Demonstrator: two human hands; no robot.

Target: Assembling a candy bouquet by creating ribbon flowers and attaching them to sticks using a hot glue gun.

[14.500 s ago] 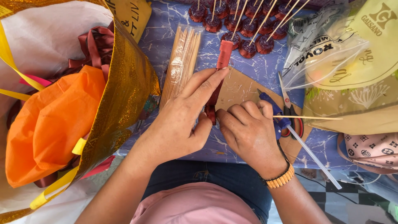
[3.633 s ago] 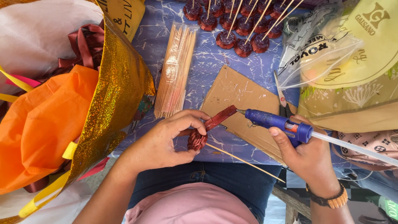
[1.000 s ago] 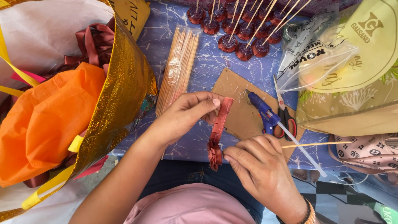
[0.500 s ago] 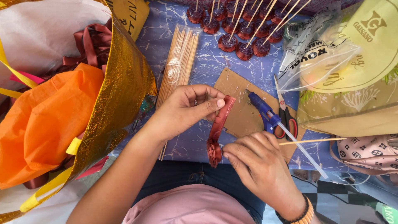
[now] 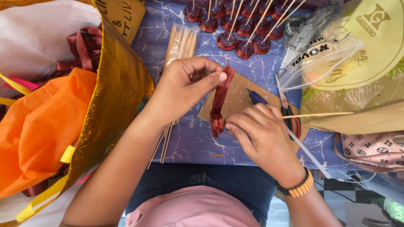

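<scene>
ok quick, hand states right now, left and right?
Left hand: pinching the upper end of the dark red ribbon.
Right hand: fingers closed on the ribbon's rolled lower end and a wooden skewer.

Satin ribbon (image 5: 219, 98) glossy — cardboard (image 5: 240, 94) matt, skewers (image 5: 179, 44) wood.

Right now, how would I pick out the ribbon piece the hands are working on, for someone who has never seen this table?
Start at the brown cardboard sheet on the blue marbled table. Above its left edge, the left hand and right hand hold a dark red ribbon strip between them. Unlike the finished ribbon rosettes on sticks at the table's far edge, it hangs as a loose band, rolled only at its lower end.
</scene>
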